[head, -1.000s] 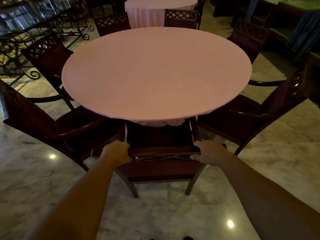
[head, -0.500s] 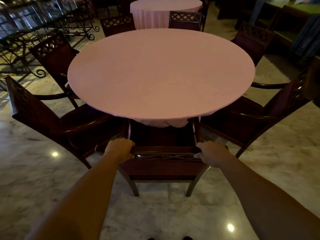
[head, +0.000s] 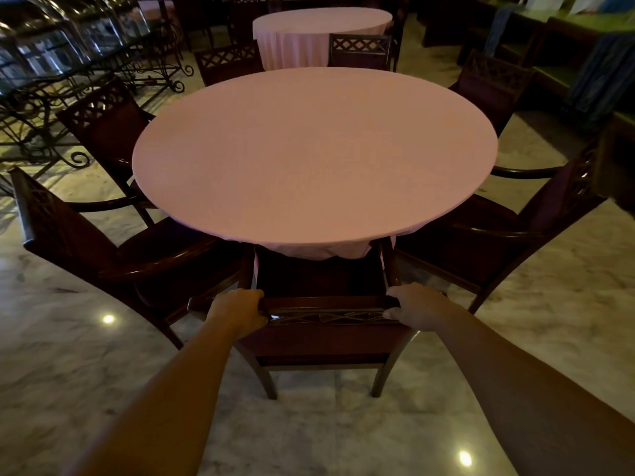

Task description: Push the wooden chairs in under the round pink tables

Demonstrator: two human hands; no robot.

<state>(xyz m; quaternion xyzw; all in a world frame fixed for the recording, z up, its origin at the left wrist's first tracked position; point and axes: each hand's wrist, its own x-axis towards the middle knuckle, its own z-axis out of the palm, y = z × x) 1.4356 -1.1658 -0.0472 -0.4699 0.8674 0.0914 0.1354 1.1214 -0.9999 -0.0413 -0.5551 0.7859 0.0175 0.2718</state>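
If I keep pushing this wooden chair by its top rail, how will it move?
The chair looks like solid wood, so probably stiff and fairly heavy. On the polished marble floor its legs should slide rather than catch. Both hands, left hand and right hand, push high, so it might tip slightly forward.

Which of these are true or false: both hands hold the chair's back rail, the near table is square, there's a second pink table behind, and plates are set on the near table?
1. Both the left hand and right hand grip the top rail of the chair. True.
2. The near table is square. False: it is round.
3. A second pink table stands behind it. True.
4. Plates are set on the near table. False: only its pink cloth shows.
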